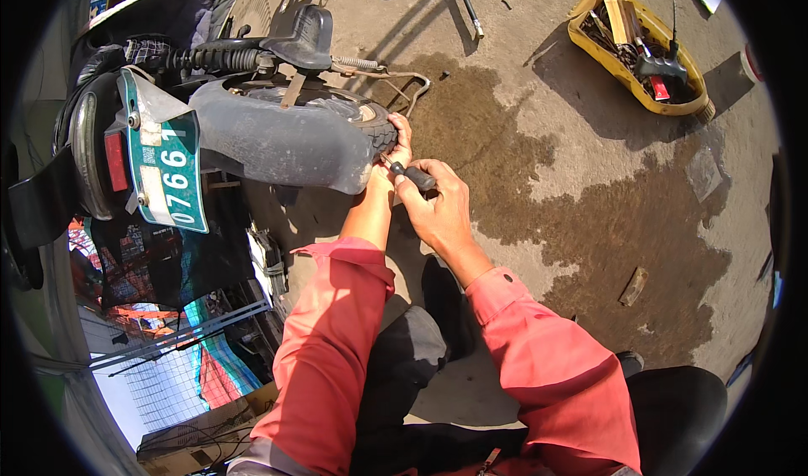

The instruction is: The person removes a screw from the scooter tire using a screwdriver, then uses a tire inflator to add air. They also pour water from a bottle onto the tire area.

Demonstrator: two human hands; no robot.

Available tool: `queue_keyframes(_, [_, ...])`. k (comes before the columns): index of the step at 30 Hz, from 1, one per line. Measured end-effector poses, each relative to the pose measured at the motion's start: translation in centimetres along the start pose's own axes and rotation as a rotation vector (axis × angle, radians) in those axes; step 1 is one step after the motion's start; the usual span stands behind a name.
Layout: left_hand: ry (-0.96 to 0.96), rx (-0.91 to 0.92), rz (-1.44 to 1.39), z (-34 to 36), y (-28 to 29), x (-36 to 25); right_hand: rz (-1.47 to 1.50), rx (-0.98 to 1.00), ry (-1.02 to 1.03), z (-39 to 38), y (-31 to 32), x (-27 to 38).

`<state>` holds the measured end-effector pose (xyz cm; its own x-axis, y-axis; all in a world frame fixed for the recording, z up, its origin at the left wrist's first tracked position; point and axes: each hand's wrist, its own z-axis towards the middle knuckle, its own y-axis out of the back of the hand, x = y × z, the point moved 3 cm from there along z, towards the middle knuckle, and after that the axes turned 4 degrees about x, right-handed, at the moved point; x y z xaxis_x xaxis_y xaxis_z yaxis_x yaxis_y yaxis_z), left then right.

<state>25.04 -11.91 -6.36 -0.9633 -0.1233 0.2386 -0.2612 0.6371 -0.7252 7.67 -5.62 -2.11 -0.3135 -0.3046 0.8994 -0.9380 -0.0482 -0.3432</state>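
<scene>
A scooter's rear wheel lies to the left, its black tyre (381, 125) showing past the end of a grey mudguard (282, 146). My left hand (401, 139) is closed around the tyre's tread, its fingers bent over the near edge. Just below it, my right hand (439, 211) grips a black-handled screwdriver (418, 177). The screwdriver's thin shaft points left toward the tyre, beside my left wrist. Its tip is too small to make out, so I cannot tell whether it touches the rubber.
A yellow tub (587, 38) holding assorted tools stands at the far right. A dark wet patch (623, 223) spreads over the concrete. A small brownish block (633, 287) lies on it. A green plate (177, 169) hangs behind the mudguard, and a black hose (465, 5) lies at the top.
</scene>
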Motion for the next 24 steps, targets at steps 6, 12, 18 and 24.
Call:
queue_keyframes(6, [-0.034,-0.037,0.030,0.3,-0.4,-0.4,0.295,-0.016,-0.235,0.1,0.6,-1.2])
queue_keyframes(12, [-0.074,-0.070,0.126,-0.5,-0.6,-0.3,1.123,0.099,-0.760,-0.9,-0.9,-2.5])
queue_keyframes(18, [-0.079,-0.047,0.142,0.0,-0.2,-0.4,-0.065,-0.090,-0.040,-0.7,1.7,-1.5])
queue_keyframes(24, [-0.134,-0.012,0.142,0.3,0.2,-1.2,-0.465,0.032,0.471,-2.6,2.0,2.1])
